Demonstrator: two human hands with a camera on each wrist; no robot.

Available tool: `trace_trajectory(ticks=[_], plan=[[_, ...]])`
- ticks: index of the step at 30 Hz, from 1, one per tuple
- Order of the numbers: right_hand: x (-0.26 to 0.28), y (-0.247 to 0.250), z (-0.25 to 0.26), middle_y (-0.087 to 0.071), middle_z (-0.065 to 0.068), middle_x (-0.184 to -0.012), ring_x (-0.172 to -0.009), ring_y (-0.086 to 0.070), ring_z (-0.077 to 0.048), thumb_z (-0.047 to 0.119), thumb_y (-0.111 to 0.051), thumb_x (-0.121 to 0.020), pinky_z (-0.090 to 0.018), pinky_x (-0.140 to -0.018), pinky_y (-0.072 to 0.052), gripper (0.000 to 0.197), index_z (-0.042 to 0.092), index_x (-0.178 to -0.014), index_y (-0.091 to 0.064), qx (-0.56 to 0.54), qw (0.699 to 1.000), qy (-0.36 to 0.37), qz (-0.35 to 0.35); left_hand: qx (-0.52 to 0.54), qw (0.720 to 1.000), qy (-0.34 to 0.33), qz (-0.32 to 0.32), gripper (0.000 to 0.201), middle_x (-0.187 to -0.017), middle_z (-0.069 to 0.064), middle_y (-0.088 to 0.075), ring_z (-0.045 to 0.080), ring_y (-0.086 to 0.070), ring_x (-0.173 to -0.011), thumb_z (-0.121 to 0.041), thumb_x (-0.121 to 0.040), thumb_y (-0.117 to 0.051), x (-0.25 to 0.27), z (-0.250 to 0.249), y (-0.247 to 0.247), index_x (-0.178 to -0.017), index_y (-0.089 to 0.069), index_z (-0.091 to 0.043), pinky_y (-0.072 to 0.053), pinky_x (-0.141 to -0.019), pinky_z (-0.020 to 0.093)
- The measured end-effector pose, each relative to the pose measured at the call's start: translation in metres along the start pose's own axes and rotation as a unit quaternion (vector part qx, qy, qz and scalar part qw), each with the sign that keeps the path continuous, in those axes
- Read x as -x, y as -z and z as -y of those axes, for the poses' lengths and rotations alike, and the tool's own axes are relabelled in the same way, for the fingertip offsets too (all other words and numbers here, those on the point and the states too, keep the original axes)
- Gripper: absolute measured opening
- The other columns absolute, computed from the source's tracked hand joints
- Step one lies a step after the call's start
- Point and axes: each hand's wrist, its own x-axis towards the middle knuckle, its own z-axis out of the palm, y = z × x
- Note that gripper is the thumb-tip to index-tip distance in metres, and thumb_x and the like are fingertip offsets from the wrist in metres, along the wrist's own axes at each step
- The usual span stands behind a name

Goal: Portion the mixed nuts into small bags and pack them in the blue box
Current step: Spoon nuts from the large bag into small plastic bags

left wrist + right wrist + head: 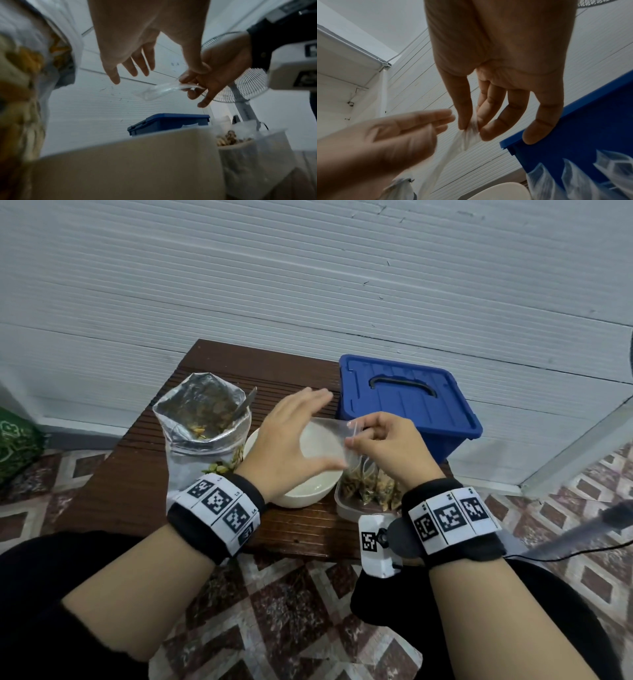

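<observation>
Low brown slatted table [144, 484] up against a white ribbed wall, with the foil nut bag [202, 433], a white bowl [305, 491] and the lidded blue box [407, 409] at the back right. My right hand [387, 446] pinches an empty clear small bag [329, 440] over the bowl, while my left hand [291, 436] is flat-fingered beside it, holding nothing. Filled little bags sit in a clear tub [349, 508] just right of the bowl.

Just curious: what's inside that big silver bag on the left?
The silver bag stands open, with mixed nuts inside and a metal utensil handle sticking out. The utensil's lower end is buried, and how full the bag is cannot be seen.
</observation>
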Motion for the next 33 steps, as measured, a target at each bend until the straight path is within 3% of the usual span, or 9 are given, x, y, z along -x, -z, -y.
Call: trace_trajectory(ticks=[2, 5, 11, 15, 20, 24, 26, 30, 33], plan=[[0.001, -0.002, 0.002, -0.067, -0.002, -0.069, -0.062, -0.062, -0.006, 0.008, -0.075, -0.079, -0.018, -0.062, -0.046, 0.022, 0.012, -0.098, -0.065, 0.005, 1.0, 0.001, 0.007, -0.077, 0.995, -0.051, 0.043, 0.098, -0.148, -0.009, -0.04, 0.009, -0.027, -0.141, -0.062, -0.061, -0.076, 0.001, 0.002, -0.001, -0.144, -0.039, -0.026, -0.006, -0.111, 0.023], [0.003, -0.005, 0.005, -0.071, -0.007, -0.075, -0.061, -0.062, -0.002, 0.011, -0.076, -0.078, -0.019, -0.065, -0.044, 0.025, 0.012, -0.1, -0.064, 0.01, 1.0, 0.0, 0.027, -0.093, 0.993, -0.069, 0.033, 0.086, -0.139, -0.007, -0.05, 0.007, -0.033, -0.133, -0.069, -0.063, -0.069, 0.003, 0.006, -0.005, -0.138, -0.048, -0.03, -0.006, -0.103, 0.019], [0.006, -0.006, 0.009, -0.073, -0.001, -0.077, -0.061, -0.062, 0.0, 0.025, -0.07, -0.086, -0.014, -0.06, -0.045, 0.018, 0.013, -0.098, -0.065, -0.008, 0.999, -0.004, 0.031, -0.075, 0.995, -0.069, -0.01, 0.076, -0.123, -0.012, -0.057, 0.003, -0.041, -0.12, -0.075, -0.063, -0.056, 0.004, 0.008, -0.006, -0.124, -0.059, -0.03, -0.014, -0.099, 0.024], [0.006, 0.0, 0.011, -0.074, 0.001, -0.079, -0.072, -0.066, -0.009, 0.037, -0.059, -0.092, -0.024, -0.068, -0.049, 0.028, 0.012, -0.096, -0.069, -0.044, 0.998, -0.038, 0.014, -0.021, 0.998, -0.037, -0.042, 0.061, -0.115, -0.017, -0.062, 0.003, -0.052, -0.113, -0.069, -0.067, -0.06, 0.002, 0.007, -0.002, -0.114, -0.062, -0.031, -0.029, -0.104, 0.036], [0.007, 0.003, 0.011, -0.074, 0.001, -0.08, -0.065, -0.064, -0.001, 0.025, -0.067, -0.088, -0.014, -0.06, -0.045, 0.007, 0.018, -0.089, -0.069, -0.03, 0.999, -0.026, 0.021, 0.033, 0.996, -0.038, -0.079, 0.041, -0.104, -0.018, -0.067, -0.003, -0.056, -0.103, -0.06, -0.072, -0.066, 0.0, 0.008, -0.001, -0.101, -0.066, -0.031, -0.04, -0.099, 0.04], [0.007, 0.001, 0.011, -0.073, 0.002, -0.076, -0.063, -0.064, 0.001, 0.021, -0.069, -0.087, -0.011, -0.056, -0.045, 0.007, 0.015, -0.087, -0.07, -0.021, 1.0, -0.017, 0.011, 0.056, 0.995, -0.035, -0.072, 0.035, -0.098, -0.016, -0.069, 0.001, -0.061, -0.097, -0.056, -0.074, -0.068, 0.0, 0.006, 0.0, -0.095, -0.069, -0.028, -0.047, -0.092, 0.044], [0.007, 0.0, 0.011, -0.073, 0.001, -0.075, -0.062, -0.064, 0.0, 0.02, -0.068, -0.088, -0.012, -0.058, -0.046, 0.008, 0.013, -0.086, -0.07, -0.019, 1.0, -0.01, 0.003, 0.062, 0.995, -0.031, -0.068, 0.035, -0.099, -0.015, -0.069, 0.0, -0.06, -0.098, -0.056, -0.073, -0.072, 0.0, 0.006, 0.001, -0.096, -0.069, -0.029, -0.048, -0.093, 0.039], [0.006, 0.0, 0.012, -0.073, 0.0, -0.078, -0.064, -0.065, -0.001, 0.028, -0.062, -0.091, -0.019, -0.064, -0.049, 0.018, 0.012, -0.088, -0.07, -0.021, 1.0, 0.007, -0.022, 0.077, 0.994, -0.031, -0.07, 0.044, -0.105, -0.011, -0.067, -0.008, -0.055, -0.1, -0.049, -0.07, -0.075, -0.001, 0.001, 0.005, -0.107, -0.069, -0.026, -0.039, -0.089, 0.007], [0.008, 0.0, 0.017, -0.074, -0.002, -0.08, -0.066, -0.066, -0.002, 0.03, -0.058, -0.093, -0.015, -0.062, -0.049, 0.023, 0.011, -0.09, -0.07, -0.051, 0.997, 0.022, -0.049, 0.092, 0.992, -0.029, -0.082, 0.046, -0.105, -0.014, -0.065, -0.007, -0.056, -0.101, -0.044, -0.071, -0.078, -0.002, -0.005, 0.011, -0.111, -0.068, -0.024, -0.04, -0.089, 0.007]])
